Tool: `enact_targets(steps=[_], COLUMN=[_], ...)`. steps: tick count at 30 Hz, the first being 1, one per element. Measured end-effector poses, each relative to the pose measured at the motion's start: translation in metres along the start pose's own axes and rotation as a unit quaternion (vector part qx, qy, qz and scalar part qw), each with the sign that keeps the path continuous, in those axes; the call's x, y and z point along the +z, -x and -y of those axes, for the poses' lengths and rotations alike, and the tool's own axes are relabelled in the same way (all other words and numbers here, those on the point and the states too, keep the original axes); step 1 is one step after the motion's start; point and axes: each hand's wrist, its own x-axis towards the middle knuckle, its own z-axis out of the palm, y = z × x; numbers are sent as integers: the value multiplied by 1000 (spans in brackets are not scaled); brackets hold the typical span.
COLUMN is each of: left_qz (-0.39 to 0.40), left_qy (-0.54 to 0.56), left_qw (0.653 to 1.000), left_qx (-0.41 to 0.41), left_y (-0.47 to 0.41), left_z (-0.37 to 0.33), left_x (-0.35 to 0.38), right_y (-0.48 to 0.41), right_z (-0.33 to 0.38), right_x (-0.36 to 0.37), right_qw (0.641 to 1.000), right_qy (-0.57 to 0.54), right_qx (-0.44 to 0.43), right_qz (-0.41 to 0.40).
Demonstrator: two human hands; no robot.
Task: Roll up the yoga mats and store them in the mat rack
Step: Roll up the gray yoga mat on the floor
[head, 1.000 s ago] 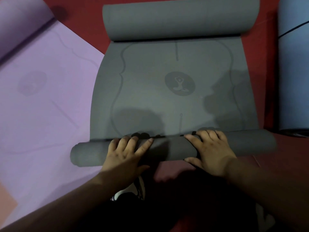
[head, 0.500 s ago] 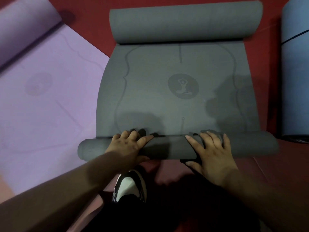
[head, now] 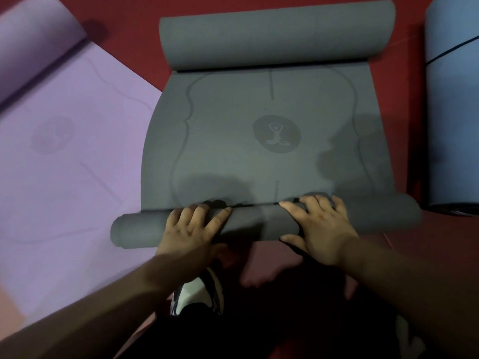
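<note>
A grey yoga mat (head: pixel 269 156) lies on the red floor in front of me, printed with a round seated-figure logo. Its near end is wound into a thin roll (head: pixel 261 224) that runs left to right. Its far end curls up into a second, thicker roll (head: pixel 274 35). My left hand (head: pixel 189 231) presses on the near roll left of centre, fingers spread over its top. My right hand (head: pixel 321 229) presses on it right of centre, fingers over the top and thumb at the near side. No mat rack is in view.
A purple mat (head: pixel 64 156) lies flat on the left, its far end curled, and its edge touches the grey mat. A blue mat (head: pixel 453 112) lies along the right edge. My white and black shoe (head: pixel 197 294) stands just behind the roll on the red floor (head: pixel 259 265).
The near roll has turned a little further away from me over the flat part of the mat. Both hands have stayed on it, and my shoe has come into view.
</note>
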Motion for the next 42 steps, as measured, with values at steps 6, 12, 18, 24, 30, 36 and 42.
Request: enact_targets(steps=[6, 12, 18, 24, 30, 36, 42], left_qz=[24, 60, 104, 126, -4, 34, 54], left_qy=[3, 1, 28, 17, -28, -21, 3], left_qw=[1000, 998, 994, 992, 1000, 999, 998], left_qx=[-18, -10, -12, 2, 8, -16, -12], left_y=[-9, -18, -27, -39, -20, -30, -39], left_z=[4, 17, 20, 26, 7, 12, 24], left_x=[0, -3, -14, -20, -1, -3, -11], right_y=[-5, 7, -1, -18, -30, -30, -7], right_z=[-1, 12, 12, 2, -2, -3, 9], right_x=[-11, -4, -2, -15, -27, -30, -2], right_qw=[999, 1000, 1000, 999, 997, 998, 998], right_qy=[-13, 4, 0, -5, -21, -16, 9], right_qx=[3, 14, 23, 9, -3, -1, 10], right_qz=[39, -10, -20, 38, 73, 65, -66])
